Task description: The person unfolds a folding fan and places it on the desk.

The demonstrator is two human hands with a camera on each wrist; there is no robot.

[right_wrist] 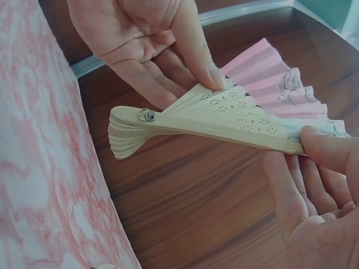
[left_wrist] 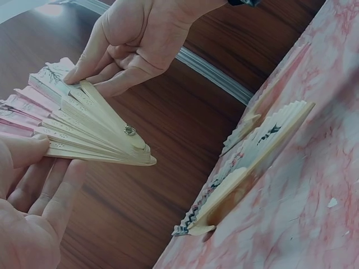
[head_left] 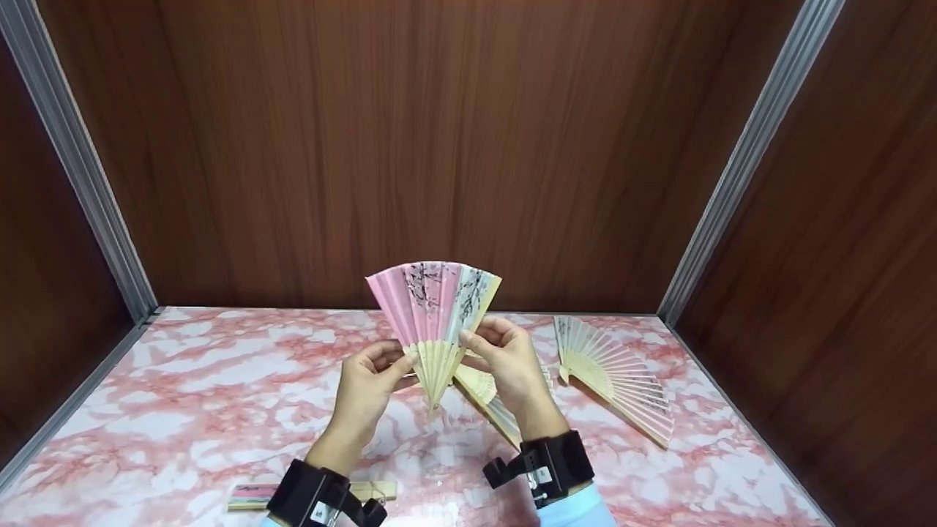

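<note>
Held up above the table is a partly spread folding fan (head_left: 432,300), pink on the left and pale blue at the right, with dark branch prints and pale wooden ribs. My left hand (head_left: 372,380) pinches its left edge between thumb and fingers. On the other edge, my right hand (head_left: 512,366) pinches the outer rib near the pale blue part. A small metal ring at the pivot (right_wrist: 147,115) joins the ribs in the right wrist view. The ribs near the pivot carry punched flower holes.
A spread white fan (head_left: 615,373) lies at the right of the marbled table (head_left: 219,388). Another spread fan (head_left: 483,388) lies partly behind my right hand. Near the front left, a folded fan (head_left: 252,496) is partly covered by my left wrist. Wooden panels (head_left: 410,146) enclose the table.
</note>
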